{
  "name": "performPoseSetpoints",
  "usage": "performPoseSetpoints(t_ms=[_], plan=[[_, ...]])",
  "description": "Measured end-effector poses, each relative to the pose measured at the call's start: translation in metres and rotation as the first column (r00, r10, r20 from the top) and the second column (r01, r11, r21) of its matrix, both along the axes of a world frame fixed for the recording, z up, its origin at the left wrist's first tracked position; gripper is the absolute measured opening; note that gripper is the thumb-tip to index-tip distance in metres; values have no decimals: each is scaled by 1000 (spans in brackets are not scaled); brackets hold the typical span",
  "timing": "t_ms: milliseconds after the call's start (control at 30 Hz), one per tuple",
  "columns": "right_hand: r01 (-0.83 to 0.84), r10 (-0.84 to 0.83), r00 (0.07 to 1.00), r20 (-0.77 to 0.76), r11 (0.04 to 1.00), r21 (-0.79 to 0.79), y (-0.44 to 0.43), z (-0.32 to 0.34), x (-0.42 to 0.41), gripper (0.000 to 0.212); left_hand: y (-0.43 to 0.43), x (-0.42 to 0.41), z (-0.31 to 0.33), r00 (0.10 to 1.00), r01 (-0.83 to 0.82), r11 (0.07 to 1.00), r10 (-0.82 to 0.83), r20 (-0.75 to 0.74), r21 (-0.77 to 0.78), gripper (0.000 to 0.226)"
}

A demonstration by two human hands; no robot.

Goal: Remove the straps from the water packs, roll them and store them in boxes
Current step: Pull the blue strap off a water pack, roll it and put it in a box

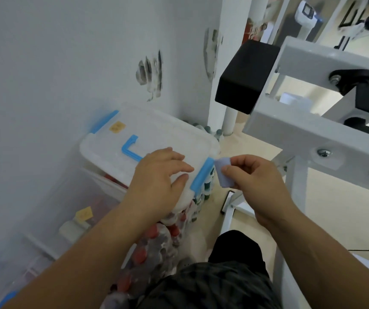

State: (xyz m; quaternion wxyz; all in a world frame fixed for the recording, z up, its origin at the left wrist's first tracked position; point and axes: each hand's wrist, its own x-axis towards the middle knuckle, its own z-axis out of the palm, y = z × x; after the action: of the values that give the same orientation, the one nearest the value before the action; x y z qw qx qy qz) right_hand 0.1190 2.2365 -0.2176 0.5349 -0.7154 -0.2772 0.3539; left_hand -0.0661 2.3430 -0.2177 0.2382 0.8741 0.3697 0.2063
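**Rolled strap in hand, box lid on**

The strap is a short, pale blue roll, wound snug. The right hand pinches it between thumb and curled fingers, just off the right edge of the box lid, beside the blue latch. The left hand rests on the lid's near right corner, fingers spread and fairly straight, gripping nothing. The lid likely needs unlatching first, and a firm pinch should stop the roll unwinding.
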Motion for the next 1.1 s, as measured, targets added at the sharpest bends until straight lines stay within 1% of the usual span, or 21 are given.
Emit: performPoseSetpoints(t_ms=[67,133,267,367,433,633,700,800,867,933,1000,1100], plan=[[-27,26,999,-21,1000,-15,2,-7,1,4,6,9,-5,999,-36,997,34,-32,-68,18],[-40,39,999,-36,999,-19,5,-13,-2,8,9,15,-6,996,-57,991,49,-68,-123,14],[-7,12,990,-139,999,38,8,-21,-8,15,10,20,-7,993,-82,989,70,-93,-125,14],[40,-23,977,-210,996,76,10,-25,-4,12,7,23,-7,993,-93,981,80,-86,-171,12],[39,-19,971,-239,996,79,11,-28,-2,11,6,25,-9,993,-102,983,91,-80,-153,11],[13,10,974,-227,995,102,11,-31,-6,16,8,31,-8,984,-155,977,140,-112,-143,9],[14,8,976,-217,995,101,10,-30,-6,13,7,33,-7,978,-187,971,169,-121,-147,8],[16,0,988,-154,995,102,9,-29,-5,11,4,37,-5,975,-204,967,187,-122,-151,11],[25,-21,998,-60,997,77,8,-28,-3,14,3,38,-3,975,-196,969,176,-136,-149,22],[19,-21,999,42,998,59,7,-25,-1,10,3,38,-3,974,-180,974,158,-161,-135,32],[2,-9,994,109,998,61,6,-21,1,9,1,39,-5,970,-183,979,164,-180,-94,36],[-29,14,978,210,997,72,8,-17,0,13,-8,44,-9,963,-200,980,195,-187,-6,55]])
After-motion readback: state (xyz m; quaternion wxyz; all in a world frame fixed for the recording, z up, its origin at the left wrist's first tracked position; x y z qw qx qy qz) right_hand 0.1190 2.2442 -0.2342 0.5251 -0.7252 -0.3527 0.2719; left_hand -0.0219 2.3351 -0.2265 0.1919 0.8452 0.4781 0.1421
